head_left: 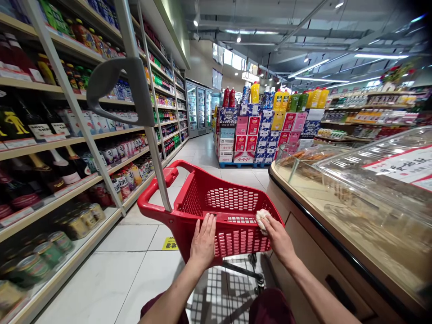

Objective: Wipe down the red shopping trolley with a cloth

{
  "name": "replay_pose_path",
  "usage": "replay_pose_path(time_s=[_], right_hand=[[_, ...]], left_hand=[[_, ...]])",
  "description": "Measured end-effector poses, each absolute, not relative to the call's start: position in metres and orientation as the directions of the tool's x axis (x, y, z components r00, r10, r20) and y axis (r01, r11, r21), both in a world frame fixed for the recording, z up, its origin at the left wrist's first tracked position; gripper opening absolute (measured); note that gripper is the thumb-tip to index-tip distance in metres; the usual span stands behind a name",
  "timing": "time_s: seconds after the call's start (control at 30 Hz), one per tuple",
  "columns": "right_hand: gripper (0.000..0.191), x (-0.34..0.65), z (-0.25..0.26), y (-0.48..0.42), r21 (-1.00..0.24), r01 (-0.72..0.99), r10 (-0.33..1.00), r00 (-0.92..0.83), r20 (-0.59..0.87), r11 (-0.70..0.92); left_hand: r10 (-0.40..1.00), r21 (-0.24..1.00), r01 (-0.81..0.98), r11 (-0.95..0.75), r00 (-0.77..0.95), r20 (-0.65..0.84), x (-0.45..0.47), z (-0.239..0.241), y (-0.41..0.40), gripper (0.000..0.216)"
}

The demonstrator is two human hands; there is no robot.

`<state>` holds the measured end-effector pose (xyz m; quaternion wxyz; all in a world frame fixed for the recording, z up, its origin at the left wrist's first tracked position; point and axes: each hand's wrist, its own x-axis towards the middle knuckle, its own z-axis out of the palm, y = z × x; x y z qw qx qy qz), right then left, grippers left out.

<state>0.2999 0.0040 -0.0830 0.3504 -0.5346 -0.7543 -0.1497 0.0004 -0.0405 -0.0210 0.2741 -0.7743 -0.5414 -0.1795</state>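
A red plastic shopping basket cart [243, 243] stands side-on in front of me, with a grey pull handle [143, 96] rising at its left end. My left hand [204, 238] lies on the near rim, its fingers stretched out flat and close together. At the right part of the same rim, my right hand [278, 236] presses a crumpled white cloth [262, 220] against the edge. The fingers bend over the cloth, and part of it is hidden under them. Inside the basket I see only its red perforated walls and floor.
Drink shelves [101, 135] run along the left. On the right, close by, is a food counter [303, 193] with clear covers. Stacked drink cartons [245, 139] stand ahead, with glass-door fridges [199, 108] behind. A yellow sticker [169, 243] marks the tiled floor.
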Motion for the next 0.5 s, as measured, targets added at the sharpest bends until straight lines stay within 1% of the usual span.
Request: replay_pose_path(time_s=[0.1,0.17,0.27,0.33,0.37,0.47,0.5], right_hand=[[0.046,0.315,-0.087,0.002,-0.220,0.930,0.691,-0.049,0.721,0.296],[0.049,0.301,-0.087,-0.001,-0.267,0.915,0.676,-0.008,0.737,0.303],[0.052,0.269,-0.084,-0.004,-0.273,0.848,0.649,-0.106,0.753,0.455],[0.052,0.264,-0.083,-0.003,-0.259,0.826,0.636,-0.148,0.757,0.500],[0.052,0.268,-0.084,-0.003,-0.263,0.841,0.646,-0.128,0.753,0.473],[0.053,0.285,-0.087,-0.003,-0.327,0.901,0.687,0.046,0.725,0.284],[0.053,0.286,-0.088,-0.004,-0.353,0.902,0.694,0.088,0.714,0.248]], left_hand=[[0.738,-0.229,0.940,-0.254,0.341,0.583,0.002,-0.021,-0.042,0.062],[0.738,-0.228,0.943,-0.242,0.331,0.588,0.004,-0.021,-0.043,0.063],[0.747,-0.234,0.943,-0.237,0.331,0.577,0.004,-0.021,-0.044,0.063],[0.754,-0.246,0.938,-0.243,0.343,0.561,0.002,-0.020,-0.045,0.064],[0.756,-0.253,0.935,-0.248,0.350,0.553,0.002,-0.019,-0.045,0.064],[0.758,-0.266,0.929,-0.257,0.364,0.541,0.003,-0.019,-0.046,0.063],[0.760,-0.264,0.930,-0.254,0.361,0.540,0.004,-0.018,-0.046,0.062]])
